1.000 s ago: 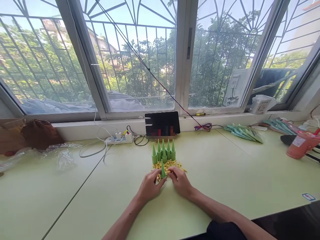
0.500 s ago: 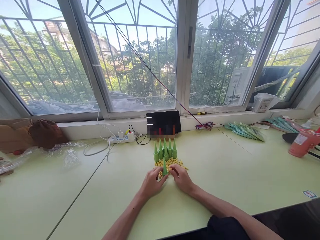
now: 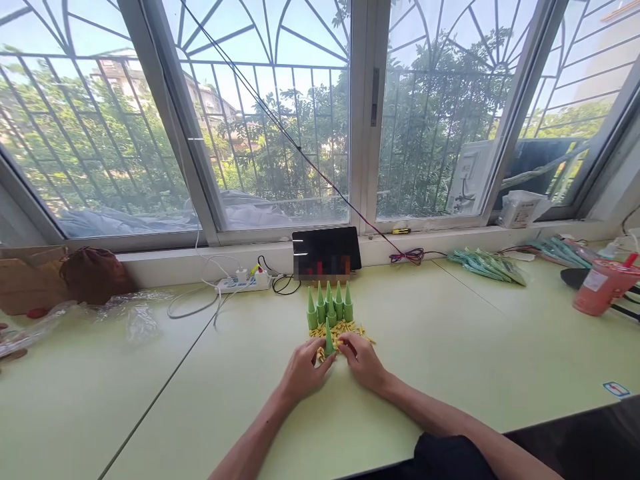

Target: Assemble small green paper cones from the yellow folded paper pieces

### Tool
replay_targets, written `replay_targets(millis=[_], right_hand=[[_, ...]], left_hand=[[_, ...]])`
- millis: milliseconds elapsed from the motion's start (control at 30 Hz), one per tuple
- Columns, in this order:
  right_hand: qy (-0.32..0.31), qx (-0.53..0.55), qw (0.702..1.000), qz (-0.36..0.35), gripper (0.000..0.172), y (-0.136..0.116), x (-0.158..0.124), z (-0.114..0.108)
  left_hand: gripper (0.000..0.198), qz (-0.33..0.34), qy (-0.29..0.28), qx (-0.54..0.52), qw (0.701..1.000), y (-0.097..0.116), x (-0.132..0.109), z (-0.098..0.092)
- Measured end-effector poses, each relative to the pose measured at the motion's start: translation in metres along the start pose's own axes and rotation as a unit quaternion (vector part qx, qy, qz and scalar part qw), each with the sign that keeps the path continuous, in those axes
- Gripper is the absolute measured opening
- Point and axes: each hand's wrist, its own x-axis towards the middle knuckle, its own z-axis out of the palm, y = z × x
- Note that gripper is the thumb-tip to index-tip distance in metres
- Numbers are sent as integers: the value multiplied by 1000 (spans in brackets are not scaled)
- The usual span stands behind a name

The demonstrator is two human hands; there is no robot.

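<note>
Between my hands stands a green pointed cone (image 3: 329,339), upright on the table. My left hand (image 3: 304,365) is closed around its left side, thumb in front and fingers behind. Just right of the cone, my right hand (image 3: 364,360) has its thumb and forefinger pinched together at a small yellow piece, partly hidden by the fingers. A loose pile of small yellow pieces (image 3: 345,329) spreads behind and beside the cone. Beyond the pile, several more green cones on cylindrical bases (image 3: 312,313) stand upright in a cluster.
A dark tablet (image 3: 326,248) leans by the window ledge behind the cones. To its left lie a power strip (image 3: 245,281) with cables and clear plastic wrap (image 3: 143,320). Green plastic packets (image 3: 485,265) and a red drink cup (image 3: 600,290) are at right. Someone's fingers (image 3: 11,347) show at far left.
The whole view has shifted slightly downward in the frame as my head tilts. My hands hold nearly the same pose around the cone. The other person's fingers at far left show more.
</note>
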Motion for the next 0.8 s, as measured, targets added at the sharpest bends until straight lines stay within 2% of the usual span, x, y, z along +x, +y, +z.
replay_targets(millis=[800], right_hand=[[2, 13, 1000, 7, 14, 2, 1, 0]], left_hand=[[14, -14, -20, 20, 1000, 0, -1, 1]])
